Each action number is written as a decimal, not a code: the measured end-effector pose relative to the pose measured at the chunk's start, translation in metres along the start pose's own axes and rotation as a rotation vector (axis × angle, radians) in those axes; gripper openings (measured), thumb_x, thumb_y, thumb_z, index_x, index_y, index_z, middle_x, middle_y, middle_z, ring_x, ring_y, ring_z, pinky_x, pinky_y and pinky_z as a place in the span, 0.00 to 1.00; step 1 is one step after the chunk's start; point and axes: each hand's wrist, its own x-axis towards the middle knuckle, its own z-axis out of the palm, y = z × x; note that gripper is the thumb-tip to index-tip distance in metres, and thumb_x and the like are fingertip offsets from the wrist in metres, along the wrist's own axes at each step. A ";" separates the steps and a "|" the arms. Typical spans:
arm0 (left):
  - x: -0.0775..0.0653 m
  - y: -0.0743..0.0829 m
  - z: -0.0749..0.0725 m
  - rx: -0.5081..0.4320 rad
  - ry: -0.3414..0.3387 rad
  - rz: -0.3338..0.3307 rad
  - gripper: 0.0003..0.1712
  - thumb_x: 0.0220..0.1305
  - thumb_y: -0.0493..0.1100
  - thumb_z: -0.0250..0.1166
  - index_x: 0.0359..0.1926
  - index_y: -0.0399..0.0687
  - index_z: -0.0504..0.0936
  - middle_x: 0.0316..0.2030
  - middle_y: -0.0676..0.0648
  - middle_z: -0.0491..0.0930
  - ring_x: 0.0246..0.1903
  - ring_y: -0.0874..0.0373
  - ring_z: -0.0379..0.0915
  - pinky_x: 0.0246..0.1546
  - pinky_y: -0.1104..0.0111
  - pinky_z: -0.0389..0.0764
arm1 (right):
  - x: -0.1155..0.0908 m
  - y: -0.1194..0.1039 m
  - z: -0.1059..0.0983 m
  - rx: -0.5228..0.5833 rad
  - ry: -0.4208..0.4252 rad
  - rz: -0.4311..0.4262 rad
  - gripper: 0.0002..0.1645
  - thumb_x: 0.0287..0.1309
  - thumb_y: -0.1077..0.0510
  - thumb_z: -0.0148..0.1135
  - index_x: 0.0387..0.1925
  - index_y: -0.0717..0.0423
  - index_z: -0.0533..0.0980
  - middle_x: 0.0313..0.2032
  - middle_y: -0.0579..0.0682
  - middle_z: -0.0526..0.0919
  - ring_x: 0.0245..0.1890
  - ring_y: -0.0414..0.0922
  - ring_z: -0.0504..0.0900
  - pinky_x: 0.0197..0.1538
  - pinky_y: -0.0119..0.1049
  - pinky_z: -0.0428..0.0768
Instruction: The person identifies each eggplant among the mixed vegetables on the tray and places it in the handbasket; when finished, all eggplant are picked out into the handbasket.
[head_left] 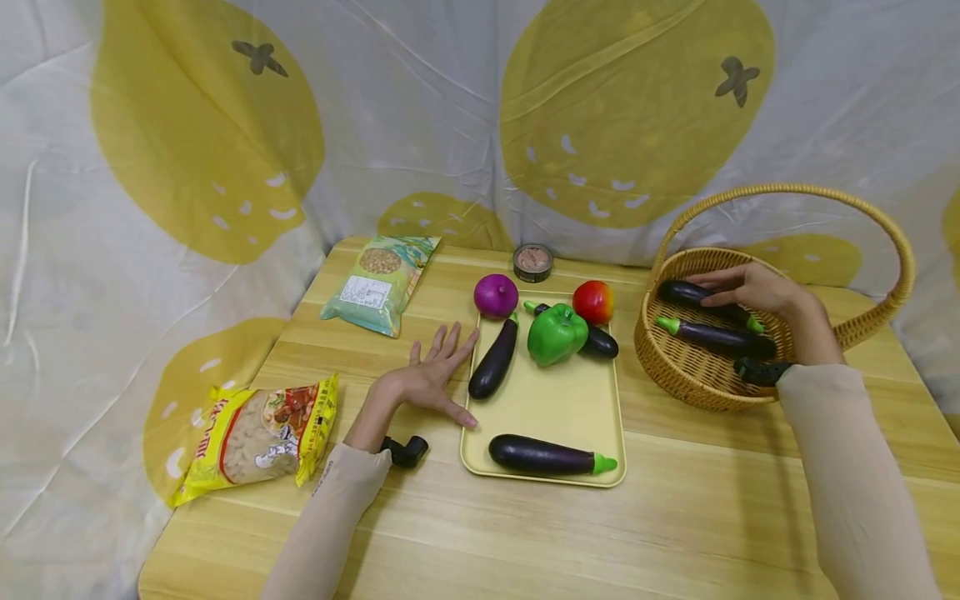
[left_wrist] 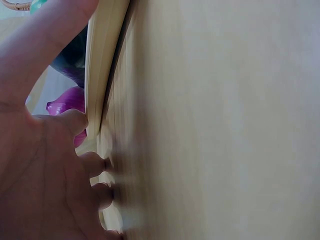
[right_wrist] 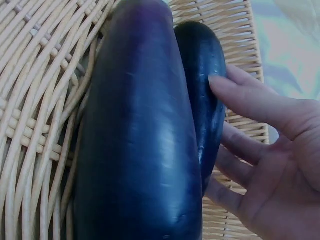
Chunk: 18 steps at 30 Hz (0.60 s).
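Note:
My left hand [head_left: 431, 379] lies with spread fingers at the left edge of a pale yellow tray [head_left: 551, 412]; its thumb and index finger are right at the rim in the left wrist view. My right hand [head_left: 765, 290] reaches into a wicker basket [head_left: 671, 379] and grips a dark eggplant [right_wrist: 197, 60], thumb on one side, fingers on the other. Nearer in the basket lies a second eggplant [right_wrist: 140, 130]. The tray bears one eggplant [head_left: 543, 456] along its front, another eggplant [head_left: 495, 362] at its left, and a green bell pepper [head_left: 557, 335] overlapping a third eggplant [head_left: 600, 342].
A purple onion [head_left: 496, 296] and a red fruit [head_left: 593, 302] sit at the tray's back corners. Behind stands a round tin [head_left: 533, 262]. Leftward lie a green bag [head_left: 378, 287] and a yellow bag [head_left: 258, 435]. The basket's tall handle [head_left: 795, 190] arches above its rim.

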 end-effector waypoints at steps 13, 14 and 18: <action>0.000 0.000 0.000 0.005 0.003 -0.002 0.83 0.48 0.67 0.80 0.83 0.58 0.25 0.81 0.38 0.15 0.80 0.40 0.07 0.74 0.32 0.19 | 0.000 0.001 0.002 0.055 0.021 -0.006 0.28 0.66 0.51 0.70 0.66 0.52 0.79 0.65 0.50 0.81 0.59 0.28 0.77 0.49 0.14 0.73; 0.000 0.000 0.000 0.005 0.004 -0.002 0.83 0.48 0.67 0.80 0.83 0.58 0.25 0.81 0.39 0.15 0.80 0.40 0.07 0.74 0.32 0.19 | 0.000 0.001 0.002 0.057 0.020 -0.002 0.29 0.66 0.51 0.70 0.66 0.52 0.79 0.65 0.49 0.81 0.56 0.22 0.75 0.49 0.14 0.73; 0.000 0.000 0.000 0.008 0.005 -0.001 0.83 0.47 0.67 0.81 0.83 0.58 0.25 0.81 0.38 0.15 0.80 0.40 0.07 0.74 0.32 0.19 | 0.000 0.000 0.001 0.065 0.010 0.006 0.29 0.66 0.50 0.70 0.66 0.51 0.79 0.65 0.47 0.81 0.49 0.11 0.70 0.49 0.14 0.73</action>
